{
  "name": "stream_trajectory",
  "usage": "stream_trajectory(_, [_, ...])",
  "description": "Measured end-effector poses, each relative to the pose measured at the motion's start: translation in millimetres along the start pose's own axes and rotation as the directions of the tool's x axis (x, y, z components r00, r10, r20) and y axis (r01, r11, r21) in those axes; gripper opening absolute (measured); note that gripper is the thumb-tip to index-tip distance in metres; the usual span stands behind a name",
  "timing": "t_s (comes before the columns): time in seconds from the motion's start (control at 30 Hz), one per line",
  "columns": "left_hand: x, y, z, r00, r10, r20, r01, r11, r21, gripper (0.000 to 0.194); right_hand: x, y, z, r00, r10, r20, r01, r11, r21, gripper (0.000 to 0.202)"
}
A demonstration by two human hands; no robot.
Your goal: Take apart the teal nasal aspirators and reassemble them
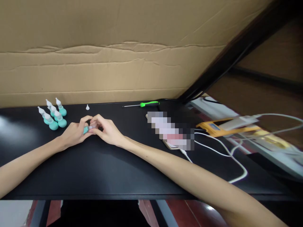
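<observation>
Between both hands, over the black table, is a small nasal aspirator (85,129) with a teal bulb and a clear front part. My left hand (74,135) is closed around the teal bulb. From the other side, my right hand (108,130) pinches the clear end, and its fingers partly hide it. A loose white tip (87,107) stands on the table just beyond my hands. To the left, several like aspirators (53,125) stand upright in a group, each with a teal bulb, a clear middle and a white tip.
A green-handled screwdriver (150,104) lies near the back edge. On the right is a blurred-out phone (169,130) with a white cable (236,167) by it. Farther right sit a yellow holder (214,127) and a white adapter (239,122). Cardboard (106,72) rises behind the table.
</observation>
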State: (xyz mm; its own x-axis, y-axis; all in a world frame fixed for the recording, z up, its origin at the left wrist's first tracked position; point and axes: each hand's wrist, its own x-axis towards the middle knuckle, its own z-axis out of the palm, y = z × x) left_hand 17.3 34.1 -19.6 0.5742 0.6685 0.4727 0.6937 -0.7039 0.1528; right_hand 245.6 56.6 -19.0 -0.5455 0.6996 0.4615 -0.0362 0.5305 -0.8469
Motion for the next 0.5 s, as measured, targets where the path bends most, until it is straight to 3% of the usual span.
stream_trajectory(0.13, [1, -4, -0.3, 0.998, 0.054, -0.022, -0.056, 0.992, -0.111, 0.067, 1, 2, -2, 1.0, -0.026, 0.008, 0.025, 0.998, 0.052, 0.009])
stream_trajectory(0.23, [2, -1, -3.4, 0.999, 0.052, 0.017, -0.046, 0.97, -0.238, 0.065, 4, 7, -5, 0.998, 0.049, 0.037, -0.056, 0.974, 0.219, 0.022])
stream_trajectory(0.33, [1, 2, -6.2, 0.995, 0.05, 0.091, -0.018, 0.947, -0.322, 0.058, 8, 13, -8, 0.991, 0.131, -0.029, -0.111, 0.92, 0.377, 0.042])
stream_trajectory(0.5, [1, 3, -10.9, 0.993, 0.107, 0.039, -0.086, 0.928, -0.362, 0.057, 12, 20, -7, 0.972, 0.205, -0.119, -0.127, 0.875, 0.468, 0.05])
